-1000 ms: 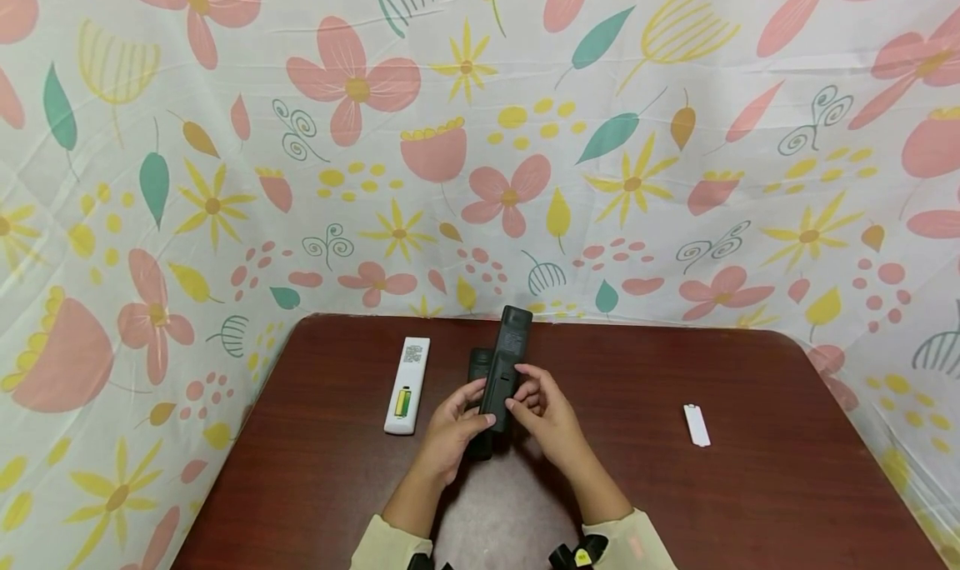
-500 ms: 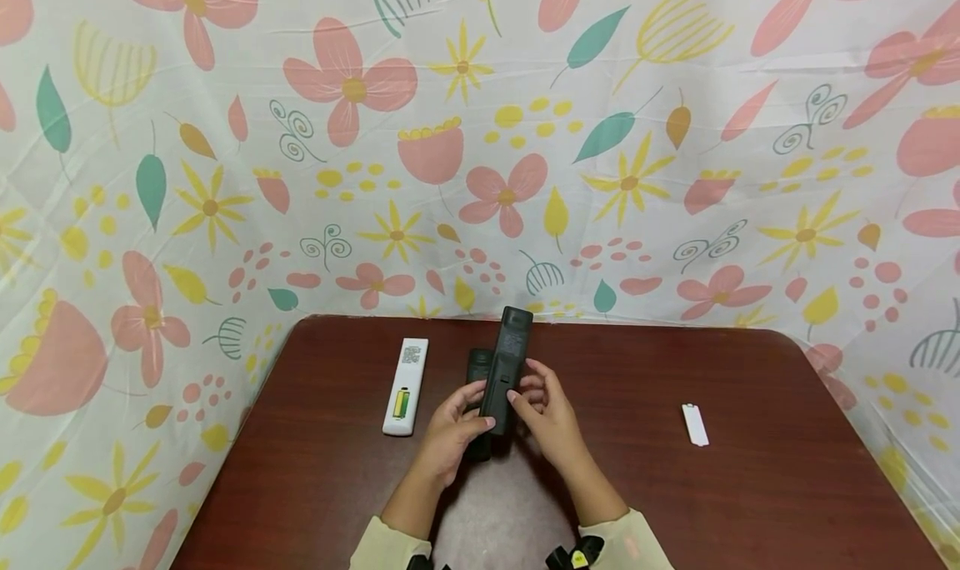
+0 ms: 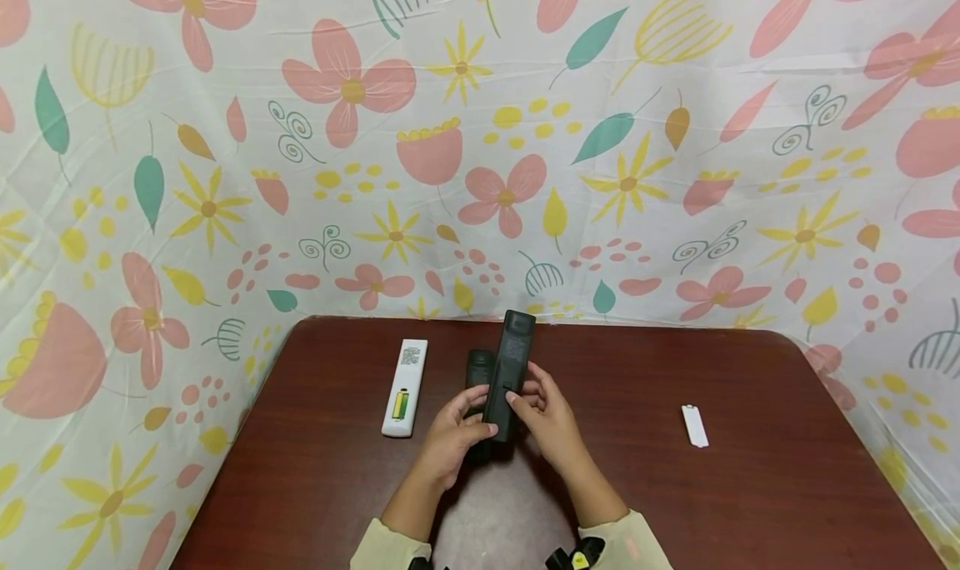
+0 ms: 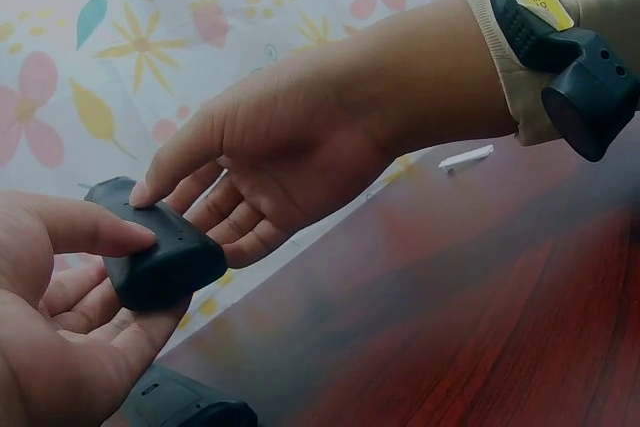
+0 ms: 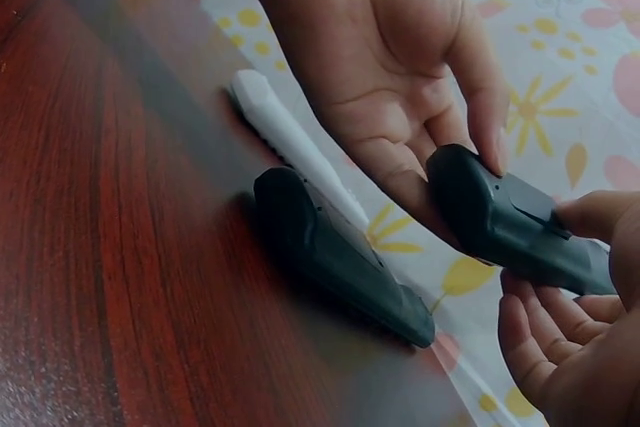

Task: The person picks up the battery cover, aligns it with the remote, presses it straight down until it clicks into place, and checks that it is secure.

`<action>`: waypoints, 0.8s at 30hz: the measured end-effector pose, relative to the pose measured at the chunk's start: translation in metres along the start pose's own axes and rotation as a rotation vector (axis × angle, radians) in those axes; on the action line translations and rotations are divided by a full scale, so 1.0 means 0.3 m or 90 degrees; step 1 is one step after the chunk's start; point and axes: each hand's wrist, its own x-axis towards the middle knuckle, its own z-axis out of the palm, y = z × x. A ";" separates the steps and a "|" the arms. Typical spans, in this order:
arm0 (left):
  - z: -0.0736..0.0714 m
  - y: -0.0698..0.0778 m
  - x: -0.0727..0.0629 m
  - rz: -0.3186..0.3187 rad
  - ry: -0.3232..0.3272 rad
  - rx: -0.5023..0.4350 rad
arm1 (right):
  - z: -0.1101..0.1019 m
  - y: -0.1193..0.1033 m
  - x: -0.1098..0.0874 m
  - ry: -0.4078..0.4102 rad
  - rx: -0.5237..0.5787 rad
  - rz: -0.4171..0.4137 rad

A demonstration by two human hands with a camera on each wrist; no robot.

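A black remote control (image 3: 512, 362) is held up over the table, its back toward the head camera. My left hand (image 3: 448, 441) grips its near end, thumb on top and fingers beneath, as the left wrist view also shows. My right hand (image 3: 553, 416) holds it from the right side. Its thumb presses on the back, at the edge of the battery cover (image 5: 530, 199), while the other fingers sit below and beside it. Under the held remote, a second black remote (image 5: 335, 262) lies on the table, partly covered by it and the left hand in the head view.
To the left lies a white remote (image 3: 411, 366), its battery compartment uncovered and a yellow-green battery (image 3: 401, 405) showing. A small white battery cover (image 3: 695, 426) lies far right on the brown table (image 3: 765, 503). Behind stands a flower-patterned cloth (image 3: 637, 245).
The held remote has come slightly nearer the person. The right thumb has shifted a little on its back, and the right fingers have moved off its side edge. Other things stay put.
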 end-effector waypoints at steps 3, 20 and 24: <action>0.002 -0.001 -0.001 -0.001 -0.001 -0.001 | 0.000 0.001 0.000 -0.006 0.007 -0.004; 0.014 -0.012 0.008 0.006 0.035 -0.014 | 0.010 0.000 -0.003 -0.045 0.039 -0.006; 0.015 -0.014 0.008 0.008 0.032 -0.016 | 0.009 0.002 -0.004 -0.050 0.048 -0.012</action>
